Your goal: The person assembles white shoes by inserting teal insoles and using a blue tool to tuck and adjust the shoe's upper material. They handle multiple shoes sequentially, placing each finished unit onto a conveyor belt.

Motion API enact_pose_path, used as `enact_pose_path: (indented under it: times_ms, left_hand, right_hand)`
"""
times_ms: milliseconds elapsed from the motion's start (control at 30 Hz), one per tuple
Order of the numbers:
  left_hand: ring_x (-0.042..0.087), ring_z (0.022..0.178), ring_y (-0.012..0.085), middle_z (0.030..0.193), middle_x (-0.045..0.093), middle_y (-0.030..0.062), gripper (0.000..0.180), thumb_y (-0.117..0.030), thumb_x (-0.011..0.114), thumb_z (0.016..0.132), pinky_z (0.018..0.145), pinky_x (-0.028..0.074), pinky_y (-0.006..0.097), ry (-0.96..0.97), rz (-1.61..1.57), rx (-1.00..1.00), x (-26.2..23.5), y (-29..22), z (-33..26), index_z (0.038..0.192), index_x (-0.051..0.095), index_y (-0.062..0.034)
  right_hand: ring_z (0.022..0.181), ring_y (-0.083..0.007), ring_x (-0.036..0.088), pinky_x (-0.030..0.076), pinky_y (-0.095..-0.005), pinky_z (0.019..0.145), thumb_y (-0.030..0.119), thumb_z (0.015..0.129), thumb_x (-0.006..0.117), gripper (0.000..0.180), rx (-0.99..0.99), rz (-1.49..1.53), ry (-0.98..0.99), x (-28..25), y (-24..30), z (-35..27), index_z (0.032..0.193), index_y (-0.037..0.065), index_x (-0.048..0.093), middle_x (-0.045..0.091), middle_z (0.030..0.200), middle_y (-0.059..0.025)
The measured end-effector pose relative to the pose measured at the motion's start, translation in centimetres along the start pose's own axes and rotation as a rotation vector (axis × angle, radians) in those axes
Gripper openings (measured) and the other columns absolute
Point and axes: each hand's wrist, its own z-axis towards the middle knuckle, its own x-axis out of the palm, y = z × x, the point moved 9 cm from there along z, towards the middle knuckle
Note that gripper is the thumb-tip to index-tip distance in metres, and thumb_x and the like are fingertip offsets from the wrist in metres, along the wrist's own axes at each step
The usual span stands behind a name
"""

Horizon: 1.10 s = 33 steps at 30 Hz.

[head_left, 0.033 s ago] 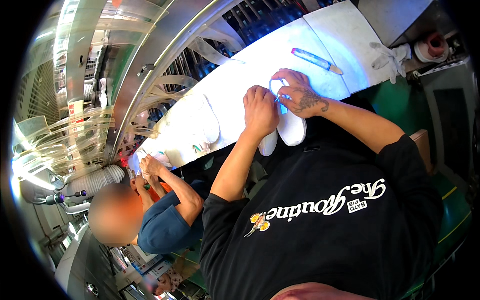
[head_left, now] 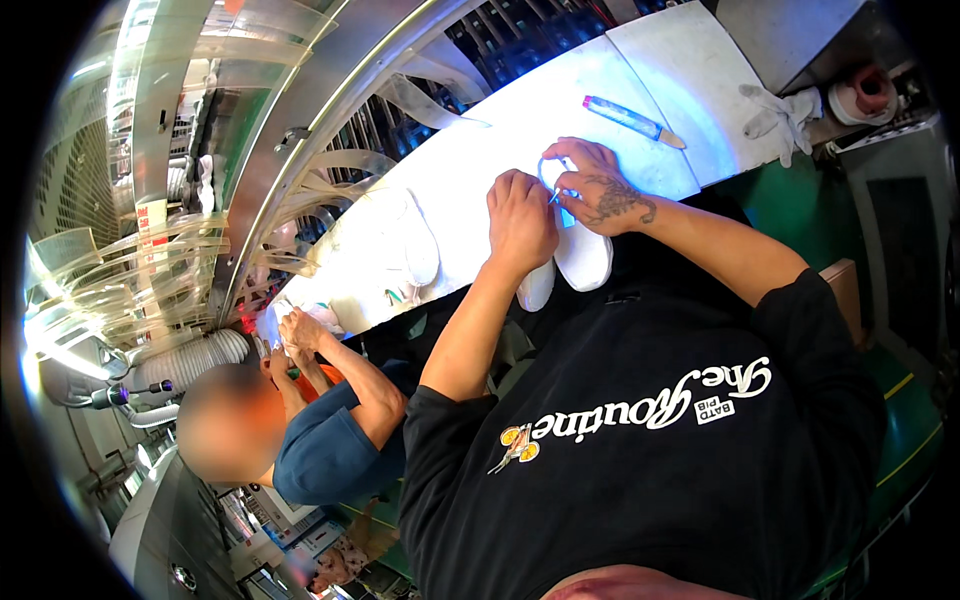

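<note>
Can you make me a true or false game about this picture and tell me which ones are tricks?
1. The left hand and the right hand are close together by the white shoes. True.
2. The brush-like tool is in the left hand. False: it lies loose on the white table.
3. That tool has a red end. True.
4. The shirt closest to the camera is bright yellow. False: it is black, with a design on the front.
5. Another person's dark blue sleeve shows on the left side of the picture. True.
</note>
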Motion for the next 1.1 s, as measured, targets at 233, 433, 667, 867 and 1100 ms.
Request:
enact_pose_path:
  times_ms: [233,433,667,867,1100]
  left_hand:
    - [0.054,0.126,0.0396,0.119,0.066,0.0158,0.025,-0.008,0.079,0.083,0.108,0.043,0.052,0.046,-0.024,0.009,-0.1,0.1,0.4,0.107,0.074,-0.0023]
    - [0.056,0.121,0.0402,0.118,0.066,0.0151,0.037,-0.007,0.084,0.082,0.102,0.049,0.050,-0.128,-0.176,0.021,-4.0,0.6,-0.9,0.117,0.072,-0.0057]
    - [0.066,0.097,0.0329,0.095,0.073,0.0082,0.015,-0.007,0.082,0.084,0.093,0.050,0.047,-0.226,-0.198,0.122,-3.6,-0.4,-0.7,0.099,0.080,-0.0084]
    - [0.065,0.102,0.0306,0.093,0.072,0.0070,0.012,-0.014,0.080,0.087,0.096,0.048,0.047,-0.124,-0.057,0.142,-2.1,-1.2,0.0,0.098,0.082,-0.0098]
    - [0.064,0.103,0.0307,0.093,0.072,0.0071,0.011,-0.015,0.079,0.087,0.099,0.046,0.047,-0.107,-0.047,0.119,-1.4,-0.6,0.1,0.096,0.082,-0.0091]
  right_hand:
    - [0.156,-0.0344,0.033,0.028,-0.0563,0.125,0.020,0.095,0.078,0.019,0.004,-0.037,-0.025,-0.3,-0.4,-0.7,0.109,0.007,0.074,0.045,0.157,-0.0132]
    - [0.151,-0.0362,0.040,0.034,-0.0548,0.125,0.023,0.090,0.083,0.034,0.110,0.016,-0.011,-3.1,-0.2,-2.8,0.119,0.009,0.071,0.044,0.157,-0.0159]
    - [0.140,-0.0330,0.053,0.041,-0.0524,0.118,0.021,0.090,0.082,0.018,0.019,0.030,-0.099,-3.1,-0.1,-3.1,0.104,0.010,0.079,0.053,0.149,-0.0139]
    - [0.138,-0.0311,0.053,0.042,-0.0505,0.116,0.021,0.092,0.081,0.013,0.011,-0.017,-0.143,-3.3,0.1,-2.5,0.100,0.011,0.082,0.055,0.145,-0.0127]
    - [0.140,-0.0315,0.049,0.037,-0.0528,0.117,0.020,0.094,0.078,0.012,0.011,-0.045,-0.113,-2.6,0.1,-2.6,0.102,0.012,0.079,0.051,0.147,-0.0129]
